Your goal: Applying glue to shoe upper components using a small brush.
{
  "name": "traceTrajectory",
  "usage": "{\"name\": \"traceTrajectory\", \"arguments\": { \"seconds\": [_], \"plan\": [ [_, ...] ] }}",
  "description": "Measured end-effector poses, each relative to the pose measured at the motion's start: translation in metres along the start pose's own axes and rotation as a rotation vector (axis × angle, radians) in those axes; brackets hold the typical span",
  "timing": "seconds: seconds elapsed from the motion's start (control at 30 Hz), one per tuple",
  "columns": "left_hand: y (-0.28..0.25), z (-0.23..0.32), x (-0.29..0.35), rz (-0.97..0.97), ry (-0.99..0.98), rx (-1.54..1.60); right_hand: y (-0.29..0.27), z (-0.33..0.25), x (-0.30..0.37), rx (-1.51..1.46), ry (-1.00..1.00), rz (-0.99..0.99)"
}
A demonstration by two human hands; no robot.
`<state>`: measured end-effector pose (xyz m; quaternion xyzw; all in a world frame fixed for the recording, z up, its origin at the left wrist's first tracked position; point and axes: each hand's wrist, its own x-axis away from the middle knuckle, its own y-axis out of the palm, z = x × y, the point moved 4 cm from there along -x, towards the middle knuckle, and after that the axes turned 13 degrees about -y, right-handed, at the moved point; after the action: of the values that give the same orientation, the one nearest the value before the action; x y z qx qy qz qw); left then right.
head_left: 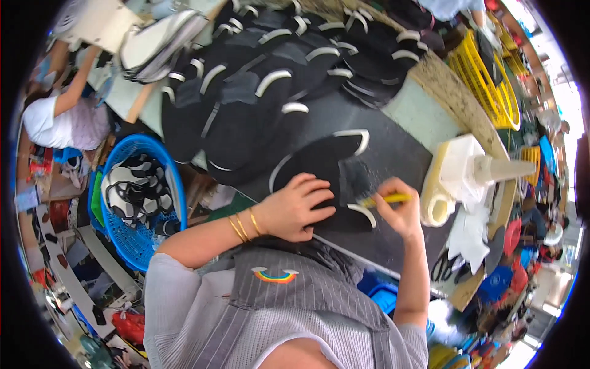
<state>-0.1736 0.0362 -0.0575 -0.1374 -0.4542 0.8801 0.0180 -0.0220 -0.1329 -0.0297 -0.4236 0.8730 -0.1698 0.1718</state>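
Observation:
A black fabric piece (310,163) with white curved strips at its ends lies on the dark work board (399,144) in front of me. My left hand (300,208) rests on its near left part, fingers spread, holding nothing. Between the fingers of my right hand (399,209) is a yellow-handled brush (393,198). Its tip is at the piece's right side, beside a dark grey, shiny patch (355,178) and a white curved strip (361,215). The brush's bristles are blurred and partly hidden.
Many similar black pieces (258,80) overlap across the table's far side. At right stand a white plastic container with a spout (458,169), white scraps (470,234) and scissors (444,268). A blue basket (178,184) is at left, yellow baskets (470,67) far right. Another person (67,117) works at left.

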Motion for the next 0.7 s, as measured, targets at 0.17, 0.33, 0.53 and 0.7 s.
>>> {"name": "traceTrajectory", "arguments": {
  "seconds": [0.17, 0.33, 0.53, 0.7],
  "plan": [
    [-0.027, 0.014, -0.008, 0.178, -0.064, 0.172, -0.053, 0.004, 0.029, -0.028, -0.002, 0.481],
    [-0.143, 0.026, -0.029, 0.696, -0.092, 0.018, -0.074, -0.011, 0.035, -0.098, 0.038, 0.674],
    [-0.159, -0.049, -0.089, 0.628, -0.345, -0.691, -0.079, -0.022, 0.066, 0.326, -0.064, 0.807],
    [-0.075, -0.076, -0.158, 0.224, -0.134, -0.271, -0.07, -0.037, 0.109, 0.949, -0.216, 0.741]
  ]
}}
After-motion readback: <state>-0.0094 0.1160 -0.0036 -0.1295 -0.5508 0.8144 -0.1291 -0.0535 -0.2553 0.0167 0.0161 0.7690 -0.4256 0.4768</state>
